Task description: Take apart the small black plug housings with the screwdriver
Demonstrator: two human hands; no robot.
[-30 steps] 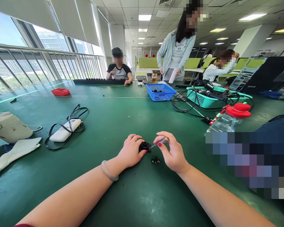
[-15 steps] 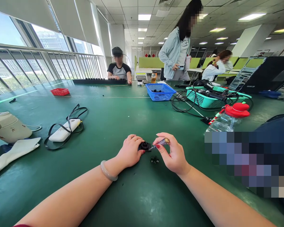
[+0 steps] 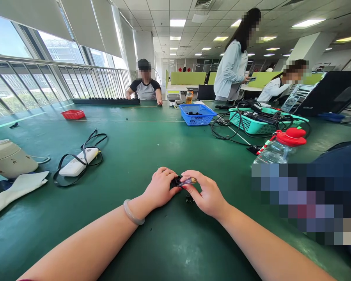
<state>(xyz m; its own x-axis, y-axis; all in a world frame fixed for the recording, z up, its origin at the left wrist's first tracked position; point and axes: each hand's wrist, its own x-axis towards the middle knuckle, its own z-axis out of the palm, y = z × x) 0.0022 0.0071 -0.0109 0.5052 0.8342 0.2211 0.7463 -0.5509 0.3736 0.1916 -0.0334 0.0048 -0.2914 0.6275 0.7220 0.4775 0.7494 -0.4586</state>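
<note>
My left hand [image 3: 163,186] is closed on a small black plastic part [image 3: 174,181], pressing it against the green tabletop [image 3: 128,156]. Between the thumb and fingers of my right hand [image 3: 204,191] is a screwdriver [image 3: 189,181] with a clear purplish handle. It lies at a low slant, its front end against the black part; the tip is hidden by the part and my fingers. Just below, partly behind my right thumb, a second small black piece [image 3: 189,199] rests on the table.
A blue basket [image 3: 197,119] holds small black pieces. To its right are a teal basket [image 3: 269,125] of cables and a red-capped bottle [image 3: 280,146]. At left lie a white power bank [image 3: 78,163] with a strap and a red tray [image 3: 73,114]. People are beyond the table.
My right hand has moved left, bringing the screwdriver onto the black part. My left hand stays put. The standing person has shifted right, and the long black strip at the back has slid left.
</note>
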